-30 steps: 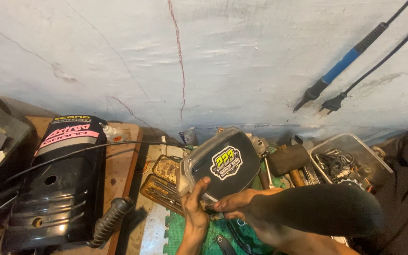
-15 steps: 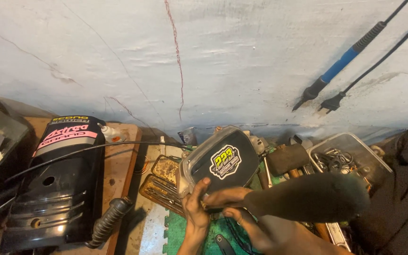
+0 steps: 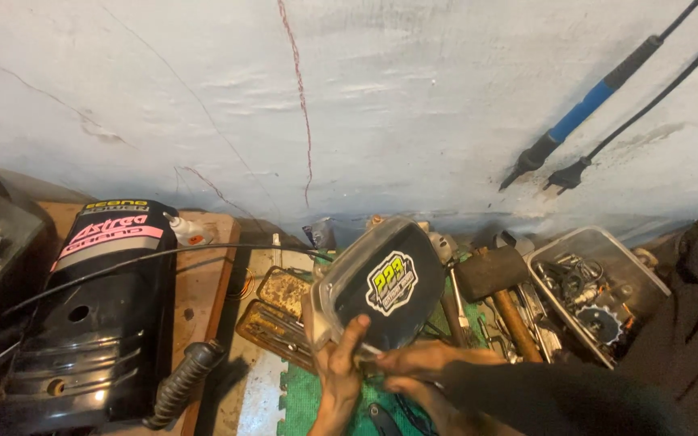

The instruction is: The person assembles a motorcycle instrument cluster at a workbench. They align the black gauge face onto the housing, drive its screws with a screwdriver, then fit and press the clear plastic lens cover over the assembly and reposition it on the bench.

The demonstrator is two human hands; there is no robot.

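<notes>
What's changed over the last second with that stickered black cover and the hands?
The right hand has slid left under the black cover, its forearm dropping lower across the bench. The left hand stays gripping the cover's lower edge, and the cover stays tilted up with its sticker showing. The hammer, parts tray and black fairing have not moved.

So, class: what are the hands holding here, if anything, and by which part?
Both hands, left hand and right hand, hold a black plastic cover with a sticker by its lower edge, tilted up above the bench.
</notes>
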